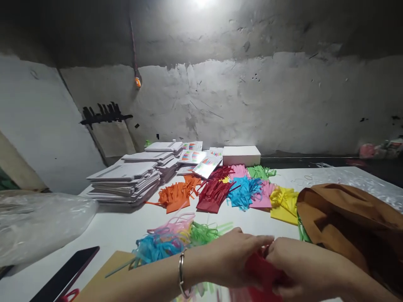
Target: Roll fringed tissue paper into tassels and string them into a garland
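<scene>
My left hand [234, 258] and my right hand [299, 268] meet at the bottom of the view, both pinched on a red piece of fringed paper [262, 274]. A metal bangle [181, 272] circles my left wrist. Just behind my left arm lies a loose bunch of cut paper strips in blue, pink and green [171, 239], on a tan card sheet [103, 277]. Farther back lie fringed paper pieces in a row: orange [174, 196], dark red [214, 193], blue [243, 192], pink [263, 195], yellow [285, 204] and green [258, 171].
Stacks of white cards [126, 182] and printed cards [206, 164] sit at the back left of the white table [122, 228], beside a white box [242, 155]. A brown paper bag [349, 218] lies at right, a clear plastic bag [37, 224] at left, a dark phone [64, 274] near the front.
</scene>
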Available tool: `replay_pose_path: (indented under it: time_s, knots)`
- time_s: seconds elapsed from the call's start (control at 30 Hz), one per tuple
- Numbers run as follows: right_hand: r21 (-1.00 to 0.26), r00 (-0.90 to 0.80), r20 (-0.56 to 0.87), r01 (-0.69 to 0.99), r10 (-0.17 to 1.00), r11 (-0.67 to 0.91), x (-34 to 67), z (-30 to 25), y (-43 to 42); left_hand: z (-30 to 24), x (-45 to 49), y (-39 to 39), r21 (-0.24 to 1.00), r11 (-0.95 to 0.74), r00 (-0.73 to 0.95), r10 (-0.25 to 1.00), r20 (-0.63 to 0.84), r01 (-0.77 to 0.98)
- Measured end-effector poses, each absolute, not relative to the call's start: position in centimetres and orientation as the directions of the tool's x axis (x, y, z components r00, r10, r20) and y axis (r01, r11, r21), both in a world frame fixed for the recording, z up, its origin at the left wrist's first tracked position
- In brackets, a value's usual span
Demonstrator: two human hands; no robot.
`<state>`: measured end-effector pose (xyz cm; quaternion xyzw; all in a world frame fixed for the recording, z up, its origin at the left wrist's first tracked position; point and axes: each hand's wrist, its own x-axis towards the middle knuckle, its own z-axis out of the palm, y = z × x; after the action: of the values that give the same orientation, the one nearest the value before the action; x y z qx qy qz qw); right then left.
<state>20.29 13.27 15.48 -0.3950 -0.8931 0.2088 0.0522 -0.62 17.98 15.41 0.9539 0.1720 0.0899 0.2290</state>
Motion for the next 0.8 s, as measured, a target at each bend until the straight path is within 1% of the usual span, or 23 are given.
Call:
replay_pose_path:
  time_s: [0.03,0.1,0.13,0.17,0.2,0.23,0.27,0.3,0.33,0.37,0.4,0.43,0.47,0.5,0.53,0.6,0.7,0.73,0.77,0.8]
  knots:
    - [-0.46,-0.681,-0.125,0.684,0.722,0.566,20.8,15.9,12.9,15.2,-0.7,17.7,0.52,-0.795,0.921,0.387,0.042,0.311]
    - [-0.603,-0.68,-0.217,0.658,0.701,0.452,22.2,16.2,12.2,14.5,-1.0,17.1,0.679,-0.677,0.924,0.381,-0.007,0.285]
    - [-0.7,-0.693,-0.244,0.61,0.679,0.372,22.9,16.1,11.9,14.1,-1.1,16.8,0.781,-0.569,0.925,0.379,-0.03,0.258]
    - [-0.797,-0.719,-0.265,0.538,0.643,0.274,23.5,15.8,11.7,13.5,-1.2,16.2,0.884,-0.409,0.921,0.384,-0.061,0.229]
    - [-0.872,-0.746,-0.279,0.46,0.605,0.166,24.0,15.3,11.4,12.8,-1.2,15.6,0.96,-0.201,0.915,0.39,-0.104,0.194]
    - [-0.918,-0.768,-0.288,0.392,0.572,0.065,24.4,14.6,11.2,12.0,-1.1,14.8,0.987,0.032,0.909,0.387,-0.156,0.156]
    - [-0.94,-0.782,-0.295,0.342,0.549,-0.017,24.7,13.8,11.0,10.9,-0.9,14.0,0.959,0.258,0.908,0.363,-0.21,0.118]
    - [-0.948,-0.786,-0.298,0.311,0.541,-0.07,24.9,12.9,10.8,9.7,-0.6,13.2,0.896,0.436,0.914,0.324,-0.244,0.085]
    - [-0.949,-0.78,-0.303,0.3,0.548,-0.097,25.1,11.9,10.7,8.4,-0.3,12.4,0.835,0.547,0.925,0.284,-0.254,0.061]
    - [-0.948,-0.765,-0.305,0.298,0.567,-0.108,25.4,10.9,10.6,7.2,0.0,11.7,0.794,0.605,0.938,0.236,-0.255,0.064]
    - [-0.948,-0.746,-0.307,0.298,0.591,-0.117,25.8,9.9,10.7,6.1,0.2,11.2,0.774,0.624,0.947,0.177,-0.268,0.103]
    - [-0.945,-0.724,-0.31,0.303,0.616,-0.12,26.3,9.1,10.8,5.3,0.4,10.9,0.776,0.608,0.948,0.118,-0.296,0.167]
    - [-0.942,-0.698,-0.313,0.315,0.643,-0.116,27.1,8.6,10.9,4.8,0.6,10.7,0.809,0.535,0.938,0.082,-0.337,0.244]
    - [-0.936,-0.672,-0.315,0.336,0.67,-0.104,28.1,8.5,11.0,4.7,0.8,10.8,0.852,0.415,0.921,0.075,-0.382,0.319]
    - [-0.929,-0.644,-0.312,0.362,0.699,-0.082,29.3,8.9,11.1,4.9,0.9,11.1,0.886,0.271,0.904,0.1,-0.415,0.377]
    - [-0.903,-0.582,-0.287,0.43,0.761,-0.011,31.8,10.8,10.8,6.3,1.1,12.3,0.906,-0.003,0.88,0.236,-0.411,0.424]
    - [-0.826,-0.493,-0.181,0.546,0.851,0.141,34.6,14.8,8.9,9.5,0.8,14.5,0.884,-0.195,0.838,0.454,-0.303,0.426]
    - [-0.77,-0.468,-0.121,0.601,0.875,0.215,34.8,15.5,7.8,10.3,0.4,15.1,0.865,-0.257,0.817,0.518,-0.253,0.431]
    - [-0.578,-0.467,0.006,0.72,0.884,0.385,34.6,15.5,6.7,11.0,-0.1,15.5,0.847,-0.304,0.795,0.572,-0.202,0.435]
    - [-0.374,-0.469,0.154,0.787,0.87,0.49,33.9,14.8,5.5,11.3,-0.8,15.6,0.82,-0.362,0.772,0.619,-0.144,0.443]
